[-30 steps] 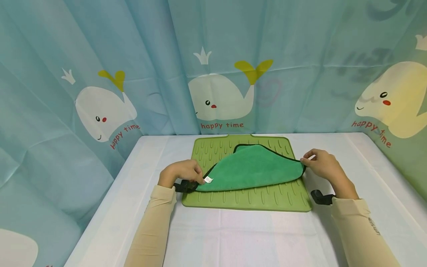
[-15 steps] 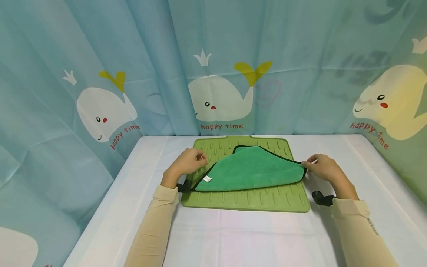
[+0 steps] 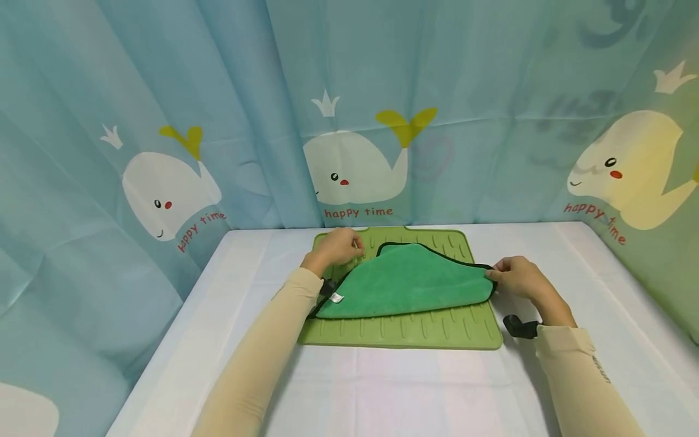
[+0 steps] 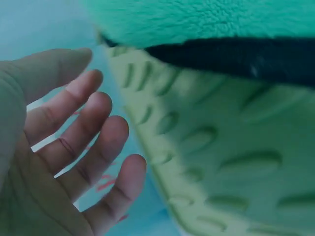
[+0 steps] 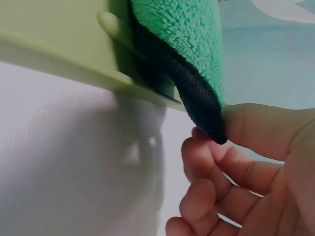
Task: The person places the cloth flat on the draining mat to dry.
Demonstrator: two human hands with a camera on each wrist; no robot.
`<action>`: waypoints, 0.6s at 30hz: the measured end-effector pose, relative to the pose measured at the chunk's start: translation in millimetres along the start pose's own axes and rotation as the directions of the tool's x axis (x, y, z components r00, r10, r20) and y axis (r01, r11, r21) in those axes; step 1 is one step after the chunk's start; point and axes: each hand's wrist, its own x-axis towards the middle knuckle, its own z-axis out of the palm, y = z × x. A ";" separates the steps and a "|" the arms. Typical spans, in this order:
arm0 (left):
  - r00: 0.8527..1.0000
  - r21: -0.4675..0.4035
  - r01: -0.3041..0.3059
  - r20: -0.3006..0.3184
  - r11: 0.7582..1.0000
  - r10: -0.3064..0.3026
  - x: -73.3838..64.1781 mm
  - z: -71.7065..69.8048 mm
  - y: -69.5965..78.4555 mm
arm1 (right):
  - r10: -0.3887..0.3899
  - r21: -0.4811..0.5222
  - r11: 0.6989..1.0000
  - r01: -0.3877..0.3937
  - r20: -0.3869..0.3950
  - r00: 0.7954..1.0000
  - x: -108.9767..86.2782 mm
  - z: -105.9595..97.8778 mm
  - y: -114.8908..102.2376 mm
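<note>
A green towel (image 3: 412, 284) with a dark trimmed edge lies folded over on a light green ridged mat (image 3: 382, 337). My right hand (image 3: 516, 279) pinches the towel's right corner between thumb and fingers; in the right wrist view that corner (image 5: 202, 98) is lifted past the mat's edge. My left hand (image 3: 337, 247) hovers over the mat's back left part, just left of the towel's far edge. Its fingers (image 4: 101, 110) are loosely bent and hold nothing in the left wrist view. A small white tag (image 3: 336, 298) shows at the towel's left end.
The mat rests on a white-covered table (image 3: 415, 388). Behind it and along both sides hangs a light blue curtain (image 3: 464, 170) printed with whales. Black straps with small mounts (image 3: 520, 328) sit on the wrists.
My left hand has let go of the towel's left corner and moved back and to the right over the mat. The right hand keeps its pinch on the right corner.
</note>
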 end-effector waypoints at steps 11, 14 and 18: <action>0.995 0.081 0.043 0.091 0.996 -0.051 40.2 25.6 11.5 | -0.053 0.024 0.998 0.054 -0.033 0.998 -1.9 -0.3 -0.4; 0.993 0.036 0.053 0.105 0.998 -0.056 46.8 30.2 12.3 | -0.039 0.028 0.999 0.039 0.006 0.999 -2.8 -2.3 0.2; 0.992 -0.052 0.065 0.114 0.997 -0.059 50.4 33.7 12.1 | -0.028 0.030 0.999 0.025 0.099 0.995 -2.9 -5.1 1.9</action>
